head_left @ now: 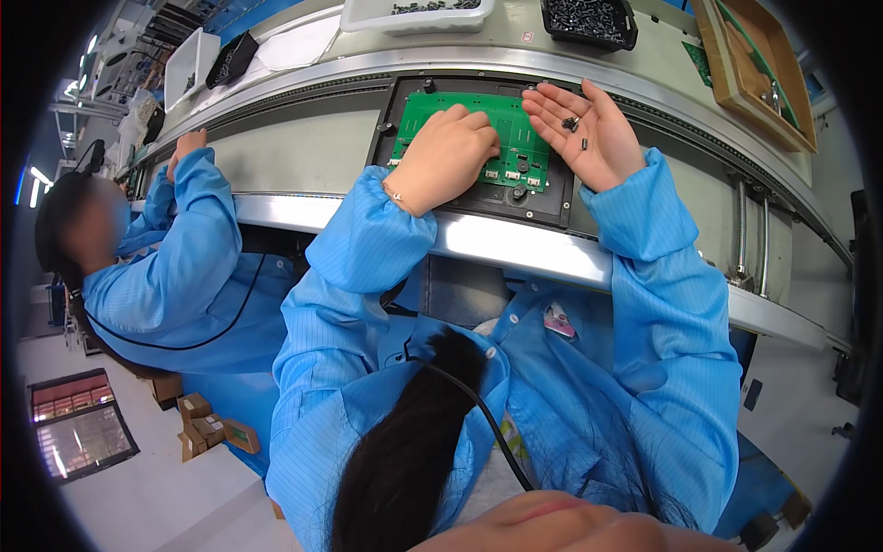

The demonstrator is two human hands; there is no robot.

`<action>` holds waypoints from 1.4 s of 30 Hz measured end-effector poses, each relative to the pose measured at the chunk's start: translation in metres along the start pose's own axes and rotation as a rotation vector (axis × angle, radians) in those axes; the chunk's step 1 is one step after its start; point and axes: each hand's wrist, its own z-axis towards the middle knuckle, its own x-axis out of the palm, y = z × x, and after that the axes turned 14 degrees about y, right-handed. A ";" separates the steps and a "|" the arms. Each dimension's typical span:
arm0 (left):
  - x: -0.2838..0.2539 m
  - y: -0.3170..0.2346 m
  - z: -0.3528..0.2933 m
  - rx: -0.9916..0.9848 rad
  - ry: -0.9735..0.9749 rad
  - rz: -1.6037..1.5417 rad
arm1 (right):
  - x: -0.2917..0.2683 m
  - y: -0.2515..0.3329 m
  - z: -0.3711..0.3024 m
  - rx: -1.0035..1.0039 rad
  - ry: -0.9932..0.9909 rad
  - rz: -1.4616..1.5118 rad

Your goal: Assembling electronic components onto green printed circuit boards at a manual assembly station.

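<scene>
A green circuit board [472,109] lies in a black frame [386,132] in front of me. It carries white connectors along its near edge and a few dark parts. My left hand [445,156] is over the board's left and middle, its fingers curled and closed near the surface. Whatever those fingertips hold is hidden. My right hand [593,138] is turned palm up at the board's right edge, slightly cupped with its fingers stretched out. Several small black components [571,124] rest loose in that palm.
Beyond the metal rail [515,63] stand a white bin [418,16] and a black bin [590,22] of small dark parts. A cardboard tray [736,78] holding a green board is at far right. A co-worker in a blue smock [161,267] works at my left.
</scene>
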 end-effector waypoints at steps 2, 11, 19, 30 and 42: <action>0.000 -0.004 0.001 -0.023 -0.001 0.021 | -0.001 0.000 0.000 -0.001 0.006 -0.003; 0.003 -0.009 0.002 -0.049 -0.017 0.054 | 0.003 0.001 -0.001 -0.009 -0.006 -0.011; -0.007 -0.011 0.006 -0.015 0.029 0.093 | 0.002 0.001 -0.001 -0.005 -0.013 0.004; -0.008 -0.014 0.011 0.006 0.027 0.094 | 0.010 0.000 -0.003 -0.019 -0.037 -0.006; -0.024 -0.042 0.040 0.150 -0.328 -0.266 | -0.031 -0.007 0.005 0.011 0.383 0.235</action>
